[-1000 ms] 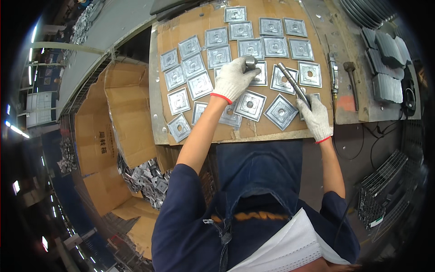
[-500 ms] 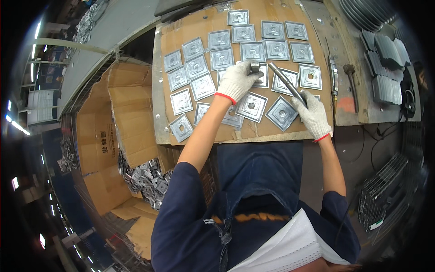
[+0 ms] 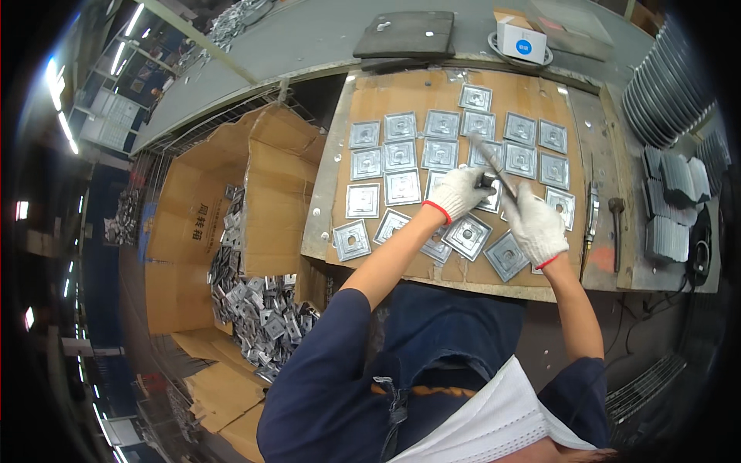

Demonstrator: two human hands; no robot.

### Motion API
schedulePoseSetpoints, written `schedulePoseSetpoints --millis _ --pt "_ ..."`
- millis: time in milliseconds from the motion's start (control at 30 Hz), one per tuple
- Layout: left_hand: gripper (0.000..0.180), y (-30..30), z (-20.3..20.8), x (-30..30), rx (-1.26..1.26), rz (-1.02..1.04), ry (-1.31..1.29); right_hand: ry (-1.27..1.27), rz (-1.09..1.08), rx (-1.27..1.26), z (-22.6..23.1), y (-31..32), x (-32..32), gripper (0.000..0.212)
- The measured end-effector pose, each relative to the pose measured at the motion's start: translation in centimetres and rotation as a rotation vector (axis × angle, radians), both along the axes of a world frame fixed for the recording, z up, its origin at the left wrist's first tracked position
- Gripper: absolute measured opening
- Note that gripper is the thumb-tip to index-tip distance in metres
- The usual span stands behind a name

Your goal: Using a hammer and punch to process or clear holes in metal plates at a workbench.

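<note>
My left hand, in a white knitted glove with a red cuff, is closed on a small dark metal piece above one of the square grey metal plates. My right hand, gloved alike, grips a metal rod. The rod slants up and left past the left fingertips, its far end smeared by motion. Several plates with stepped square rims lie in loose rows around the hands, among them a plate with an open centre just below my left hand. My gloves partly hide the plates beneath.
Brown cardboard covers the bench. A hammer and a slim tool lie at the right, beside stacked grey parts. To the left stands a carton with many metal pieces. A white box sits behind.
The head view has shifted, bringing more of the bench's back into sight. The rod has swung closer to the small metal piece and now looks blurred. Both hands keep their holds.
</note>
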State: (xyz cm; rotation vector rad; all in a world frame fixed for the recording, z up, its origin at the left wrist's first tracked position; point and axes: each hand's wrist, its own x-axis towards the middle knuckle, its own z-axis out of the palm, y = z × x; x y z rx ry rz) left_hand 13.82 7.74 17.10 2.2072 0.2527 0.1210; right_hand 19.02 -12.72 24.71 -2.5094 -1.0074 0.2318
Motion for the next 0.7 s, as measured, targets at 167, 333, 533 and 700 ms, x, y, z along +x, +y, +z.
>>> schedulePoseSetpoints --millis 167,333,533,700 --pt "0.039 -0.2 1.6 -0.2 0.006 0.002 -0.006 0.031 0.004 -0.044 -0.4 -1.5 0.4 0.04" --pt "0.034 0.0 1.3 0.0 0.09 0.04 0.066 0.137 -0.108 0.197 2.7 -3.0 0.8 0.036" --pt "0.037 -1.5 3.2 -0.2 0.098 0.105 0.097 0.111 -0.144 0.448 -0.3 -6.3 0.1 0.038" --pt "0.037 -2.0 4.4 -0.8 -0.106 0.098 0.006 0.242 -0.253 -0.046 -6.7 -8.9 -0.7 0.042"
